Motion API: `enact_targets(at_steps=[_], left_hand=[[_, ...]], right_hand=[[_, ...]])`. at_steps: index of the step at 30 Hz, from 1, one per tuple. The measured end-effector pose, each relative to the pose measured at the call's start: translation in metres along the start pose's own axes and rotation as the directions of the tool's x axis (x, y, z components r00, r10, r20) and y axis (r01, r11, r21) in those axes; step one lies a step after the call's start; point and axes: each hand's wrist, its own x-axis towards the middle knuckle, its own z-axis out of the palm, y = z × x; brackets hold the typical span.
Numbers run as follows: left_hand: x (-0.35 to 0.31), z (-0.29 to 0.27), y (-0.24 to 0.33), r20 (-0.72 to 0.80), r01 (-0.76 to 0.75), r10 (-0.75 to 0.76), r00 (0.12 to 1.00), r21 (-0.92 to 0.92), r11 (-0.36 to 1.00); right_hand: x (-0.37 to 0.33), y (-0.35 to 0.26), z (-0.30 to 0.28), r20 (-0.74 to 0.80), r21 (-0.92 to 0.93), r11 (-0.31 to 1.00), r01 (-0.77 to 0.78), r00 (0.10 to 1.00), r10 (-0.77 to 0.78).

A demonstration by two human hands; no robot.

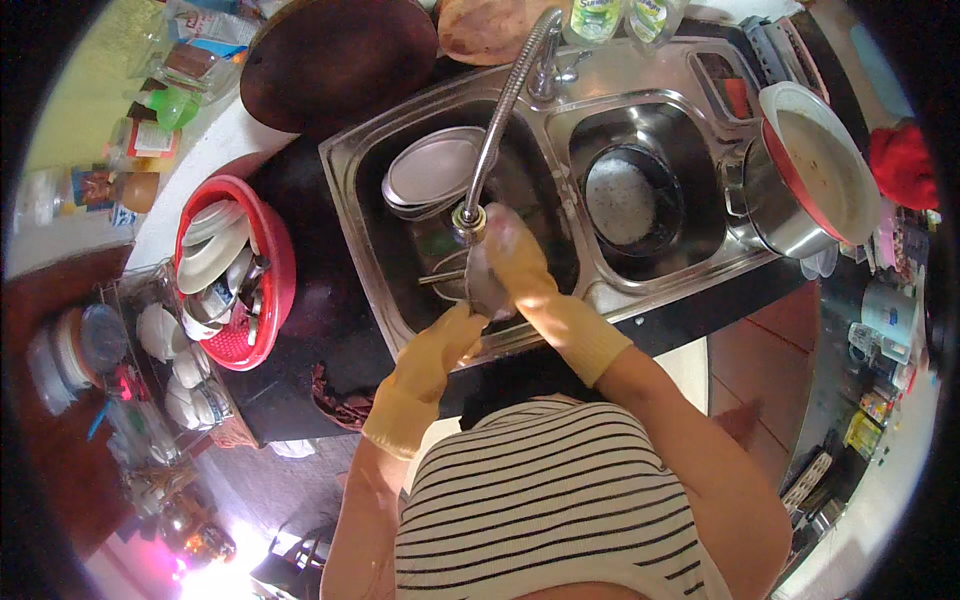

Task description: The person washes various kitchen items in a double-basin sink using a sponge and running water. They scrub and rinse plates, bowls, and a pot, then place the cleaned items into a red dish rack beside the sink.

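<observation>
Both my hands wear yellow rubber gloves over the left basin of a steel sink [450,345]. My left hand [428,362] is closed on the lower edge of a shiny greyish dish [484,290], tilted in the basin; its exact kind is unclear. Against that dish's face my right hand [520,275] is closed, with something whitish or suds at its blurred fingertips. Behind them hangs the tap's flexible spout [497,125], its end just over my right fingers. Stacked oval plates [436,168] lie at the basin's back. A thin handle shows left of the dish.
The right basin holds a dark round pan [632,200] with suds. A steel pot [775,195] stands at the sink's right edge. Left are a red basket [280,270] of dishes and a wire rack [150,290]. Detergent bottles [596,18] and a round dark board [340,60] stand behind.
</observation>
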Motion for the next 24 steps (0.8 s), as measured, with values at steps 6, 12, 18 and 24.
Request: enact_targets(at_steps=[6,12,18,24], left_hand=[[-0.019,-0.029,-0.008,0.111,-0.019,0.032,0.993,-0.109,0.994],[-0.038,-0.025,0.011,0.033,0.078,-0.074,0.997,-0.169,0.983],[0.026,-0.041,-0.032,0.222,-0.194,0.139,0.965,0.251,0.948],[0.016,-0.045,-0.037,0.282,-0.694,0.643,0.712,0.422,0.583]], right_hand=[[0.061,0.059,-0.007,0.502,0.139,0.972,-0.187,0.860,0.094],[0.047,0.042,-0.008,0.610,0.650,0.405,-0.643,0.759,0.227],[0.025,-0.003,-0.024,0.139,0.155,0.966,-0.205,0.973,0.184],[0.009,-0.018,-0.035,0.018,0.047,0.956,-0.288,0.958,0.287]])
